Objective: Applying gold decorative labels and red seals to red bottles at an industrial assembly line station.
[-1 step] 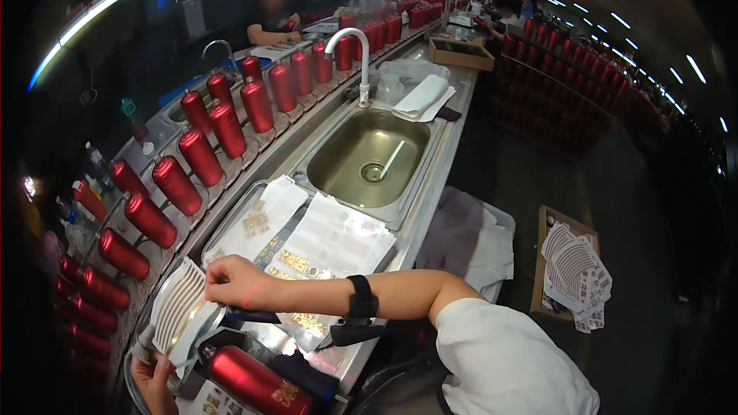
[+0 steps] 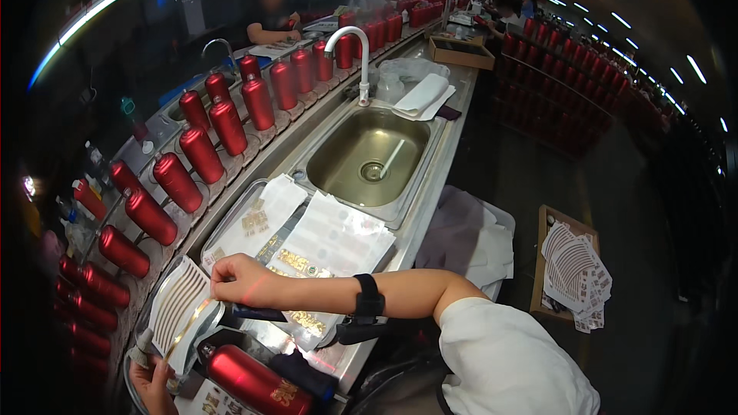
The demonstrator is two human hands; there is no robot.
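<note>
A narrow gold decal strip (image 2: 187, 328) stretches between my two hands over a white sheet of curved brownish-gold stripes (image 2: 175, 301). My right hand (image 2: 244, 280) pinches its upper end, fingers closed. At the lower end, my left hand (image 2: 154, 386) grips the strip between thumb and fingers; part of this hand is hidden near the tray's edge. Just right of my left hand lies a red bottle (image 2: 246, 373) with gold lettering on its side. Beside the bottle sits a dark cloth (image 2: 307, 375).
White sheets with gold decals (image 2: 330, 230) lie beyond my right forearm, next to a steel sink (image 2: 330, 173) with a white tap (image 2: 364, 61). Red bottles (image 2: 178, 182) line a rail at left. A carton of striped sheets (image 2: 544, 261) is at right; a person (image 2: 269, 23) works across.
My right hand has shifted slightly to the right with its end of the strip. My left hand has barely moved. The red item at the person's hands across is out of sight now.
</note>
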